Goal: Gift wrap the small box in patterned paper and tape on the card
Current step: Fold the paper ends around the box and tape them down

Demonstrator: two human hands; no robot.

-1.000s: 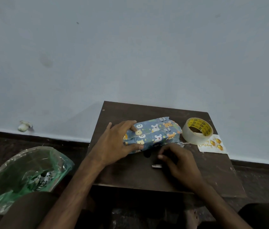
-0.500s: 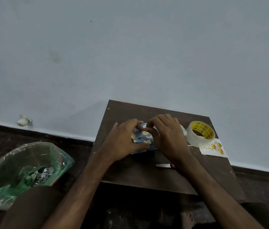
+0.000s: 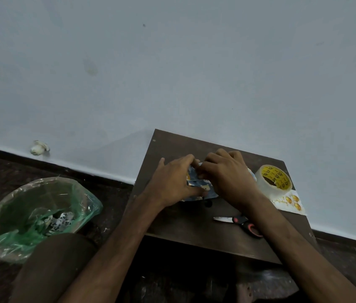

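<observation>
The small box [image 3: 198, 186], wrapped in blue paper with cartoon animals, lies on a dark wooden board [image 3: 185, 228] and is mostly hidden by both hands. My left hand [image 3: 172, 182] grips its left end, thumb on the near side and fingers over the top. My right hand [image 3: 227, 178] covers the top and right part, fingertips curled onto the paper beside the left fingers. A roll of clear tape [image 3: 274, 179] stands at the right. The white card [image 3: 290, 202] with gold balloons lies just below the roll.
Red-and-black scissors [image 3: 238, 223] lie on the board near my right forearm. A bin lined with a green plastic bag [image 3: 39, 217], holding paper scraps, stands on the dark floor at the left. A pale wall rises behind the board. My knee fills the lower left.
My right hand left the scissors on the board and moved up onto the wrapped box, joining the left hand. The left hand stayed on the box's left end.
</observation>
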